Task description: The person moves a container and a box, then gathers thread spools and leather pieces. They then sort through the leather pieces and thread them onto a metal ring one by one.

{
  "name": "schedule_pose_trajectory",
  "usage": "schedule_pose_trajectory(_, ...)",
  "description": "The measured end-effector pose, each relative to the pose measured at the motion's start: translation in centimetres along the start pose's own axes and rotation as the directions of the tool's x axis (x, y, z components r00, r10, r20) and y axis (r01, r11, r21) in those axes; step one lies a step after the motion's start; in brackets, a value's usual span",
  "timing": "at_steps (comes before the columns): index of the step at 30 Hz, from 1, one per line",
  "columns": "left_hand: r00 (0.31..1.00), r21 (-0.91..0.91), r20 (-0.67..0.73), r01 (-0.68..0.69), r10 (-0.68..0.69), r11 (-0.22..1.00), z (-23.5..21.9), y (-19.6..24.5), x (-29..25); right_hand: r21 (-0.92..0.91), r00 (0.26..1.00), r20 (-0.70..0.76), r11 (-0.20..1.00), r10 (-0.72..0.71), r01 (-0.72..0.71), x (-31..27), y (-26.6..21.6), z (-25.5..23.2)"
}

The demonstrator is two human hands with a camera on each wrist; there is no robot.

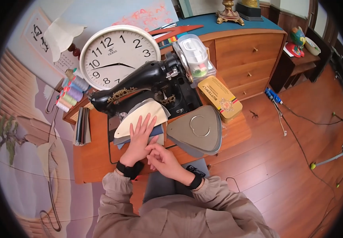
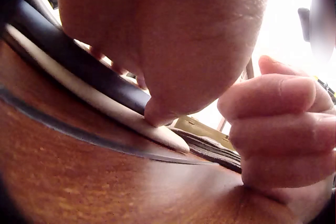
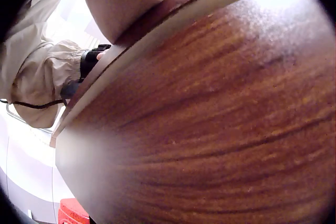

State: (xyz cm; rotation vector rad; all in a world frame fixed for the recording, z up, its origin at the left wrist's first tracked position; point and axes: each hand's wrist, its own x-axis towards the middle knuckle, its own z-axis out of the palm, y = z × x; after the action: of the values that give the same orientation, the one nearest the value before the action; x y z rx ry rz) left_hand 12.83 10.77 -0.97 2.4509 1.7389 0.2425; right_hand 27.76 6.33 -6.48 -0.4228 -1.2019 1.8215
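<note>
My left hand (image 1: pixel 137 141) rests with straight, spread fingers on a cream cloth piece (image 1: pixel 155 110), rounded and tapering. A blue piece (image 1: pixel 158 130) shows under it. In the left wrist view the left thumb presses at the edge of a pale, padded layer (image 2: pixel 100 95). My right hand (image 1: pixel 165 160) is close beside the left thumb at the table's front edge, its fingers loosely curled and holding nothing. To its upper right is a stack of grey-brown triangular pieces (image 1: pixel 203 139) with a thin metal ring (image 1: pixel 197 116) on top.
A black sewing machine (image 1: pixel 139 82) stands behind the cloth, before a large wall clock (image 1: pixel 112 49). Thread spools (image 1: pixel 72 93) and folded fabrics (image 1: pixel 82 125) are at left. A yellow tin (image 1: pixel 219 95) and a clear plastic container (image 1: pixel 195 51) are at right. The wooden table (image 1: pixel 96 158) ends near me.
</note>
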Motion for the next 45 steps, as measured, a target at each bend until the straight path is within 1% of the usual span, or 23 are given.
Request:
schedule_pose_trajectory(4,1.0,-0.072,-0.021,-0.011,0.009,0.997,-0.8,0.4,-0.5,-0.039,1.0,-0.027,0.999,-0.002,0.001,0.1,-0.1,0.1)
schedule_pose_trajectory(6,0.997,-0.158,-0.083,-0.014,0.001,0.987,-1.4,1.1,-1.3,-0.055,0.999,-0.038,0.998,0.0,-0.002,0.0,-0.3,0.1)
schedule_pose_trajectory(10,0.989,-0.131,-0.15,-0.026,0.006,0.991,-2.2,1.8,-4.7,-0.045,0.996,-0.088,0.999,0.008,-0.012,-0.2,-0.3,0.5)
schedule_pose_trajectory(12,0.985,-0.179,-0.169,-0.017,-0.014,0.984,-2.4,1.6,-6.7,-0.08,0.989,-0.147,0.997,-0.007,-0.004,-0.3,-0.6,0.8)
schedule_pose_trajectory(17,0.973,-0.228,-0.225,0.004,-0.056,0.974,-2.0,-1.9,-11.8,-0.196,0.972,-0.228,0.981,-0.048,0.003,-0.2,-0.4,1.5)
schedule_pose_trajectory(19,0.981,-0.29,-0.152,0.07,-0.119,0.954,-1.4,-4.2,-13.6,-0.233,0.97,-0.235,0.973,-0.063,0.007,-0.2,-0.1,1.6)
schedule_pose_trajectory(20,0.979,-0.296,-0.16,0.071,-0.122,0.953,-0.8,-5.2,-14.4,-0.255,0.965,-0.251,0.967,-0.074,0.008,-0.2,0.1,1.6)
schedule_pose_trajectory(23,0.981,-0.246,-0.184,0.019,-0.066,0.969,-0.1,-7.4,-15.9,-0.337,0.949,-0.294,0.941,-0.113,0.007,-0.2,0.4,2.0)
schedule_pose_trajectory(26,0.971,-0.246,-0.237,-0.043,-0.017,0.968,0.1,-7.8,-16.3,-0.415,0.931,-0.338,0.91,-0.137,-0.016,-0.3,0.5,2.3)
schedule_pose_trajectory(28,0.964,-0.223,-0.265,-0.061,0.0,0.973,0.2,-7.9,-16.1,-0.498,0.897,-0.401,0.866,-0.186,-0.044,-0.6,0.4,2.5)
schedule_pose_trajectory(29,0.96,-0.222,-0.278,-0.073,0.008,0.972,0.3,-7.9,-16.1,-0.67,0.861,-0.39,0.742,-0.327,-0.023,-0.8,-0.1,2.7)
schedule_pose_trajectory(30,0.96,-0.225,-0.278,-0.084,0.019,0.971,0.4,-8.0,-16.1,-0.801,0.821,-0.389,0.594,-0.417,-0.077,-1.3,-1.0,2.9)
schedule_pose_trajectory(31,0.958,-0.225,-0.288,-0.085,0.017,0.971,0.5,-8.0,-16.1,-0.938,0.769,-0.269,0.34,-0.58,-0.072,-1.6,-2.5,3.3)
schedule_pose_trajectory(32,0.955,-0.225,-0.295,-0.086,0.017,0.971,0.6,-8.0,-16.2,-0.994,0.713,-0.109,0.058,-0.693,-0.095,-1.7,-3.6,3.2)
schedule_pose_trajectory(34,0.956,-0.227,-0.293,-0.104,0.034,0.968,0.5,-8.0,-16.2,-0.952,0.655,-0.003,-0.198,-0.756,-0.232,-1.8,-5.0,2.2)
schedule_pose_trajectory(35,0.954,-0.233,-0.298,-0.108,0.034,0.966,0.5,-8.1,-16.3,-0.916,0.657,-0.021,-0.249,-0.754,-0.315,-2.1,-5.1,1.4)
schedule_pose_trajectory(36,0.952,-0.238,-0.304,-0.113,0.037,0.965,0.5,-8.2,-16.2,-0.91,0.648,-0.027,-0.249,-0.761,-0.331,-2.6,-4.7,0.0)
schedule_pose_trajectory(37,0.951,-0.237,-0.307,-0.124,0.047,0.964,0.5,-8.3,-16.3,-0.903,0.688,-0.103,-0.223,-0.719,-0.368,-3.0,-4.0,-1.9)
schedule_pose_trajectory(38,0.95,-0.236,-0.305,-0.142,0.066,0.961,0.4,-8.3,-16.3,-0.892,0.72,-0.18,-0.198,-0.67,-0.407,-3.3,-3.9,-2.2)
schedule_pose_trajectory(39,0.954,-0.243,-0.293,-0.133,0.058,0.961,0.4,-8.4,-16.3,-0.887,0.711,-0.142,-0.23,-0.688,-0.4,-3.4,-3.7,-2.4)
schedule_pose_trajectory(40,0.959,-0.247,-0.279,-0.124,0.052,0.961,0.3,-8.4,-16.3,-0.881,0.7,-0.151,-0.226,-0.698,-0.416,-3.3,-3.8,-2.2)
schedule_pose_trajectory(43,0.956,-0.265,-0.285,-0.141,0.062,0.954,0.2,-8.5,-16.5,-0.894,0.669,-0.193,-0.153,-0.718,-0.422,-3.0,-3.9,-2.1)
schedule_pose_trajectory(45,0.955,-0.275,-0.289,-0.157,0.074,0.949,0.3,-8.7,-16.5,-0.916,0.642,-0.196,-0.096,-0.741,-0.39,-2.8,-4.4,-2.5)
